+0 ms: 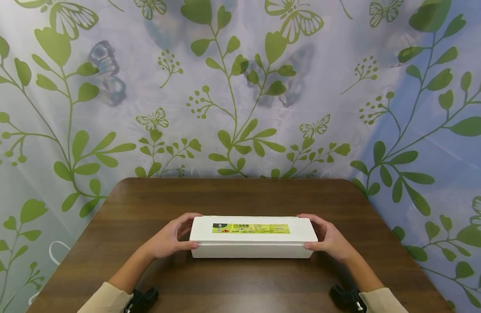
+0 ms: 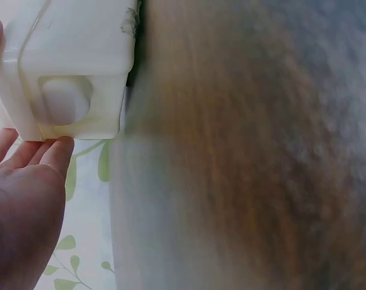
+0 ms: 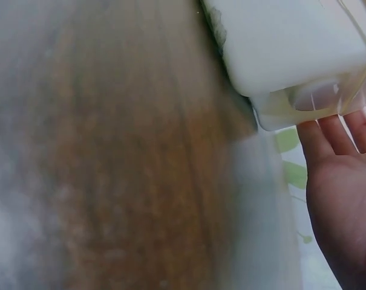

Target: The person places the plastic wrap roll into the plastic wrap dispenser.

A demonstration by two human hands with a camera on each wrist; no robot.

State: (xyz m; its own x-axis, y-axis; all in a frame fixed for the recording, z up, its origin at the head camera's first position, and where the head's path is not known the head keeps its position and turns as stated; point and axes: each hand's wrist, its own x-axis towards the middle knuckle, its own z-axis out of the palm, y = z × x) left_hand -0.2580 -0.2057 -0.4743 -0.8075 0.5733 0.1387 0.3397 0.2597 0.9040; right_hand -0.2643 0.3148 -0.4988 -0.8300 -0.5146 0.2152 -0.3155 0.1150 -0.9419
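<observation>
A long white cling film box lies crosswise at the middle of the brown table, lid down, with a yellow-green label on its top. My left hand grips its left end, thumb at the front and fingers round the back edge. At the opposite end my right hand holds it the same way. Through a round cut-out in the end wall, the left wrist view shows the pale end of a roll. The right wrist view has a similar roll end, partly in shadow.
The wood-grain table has rounded far corners and ends at a hanging cloth printed with green leaves and butterflies. Black wrist straps sit by the beige sleeves. A white cord loop hangs beyond the left edge.
</observation>
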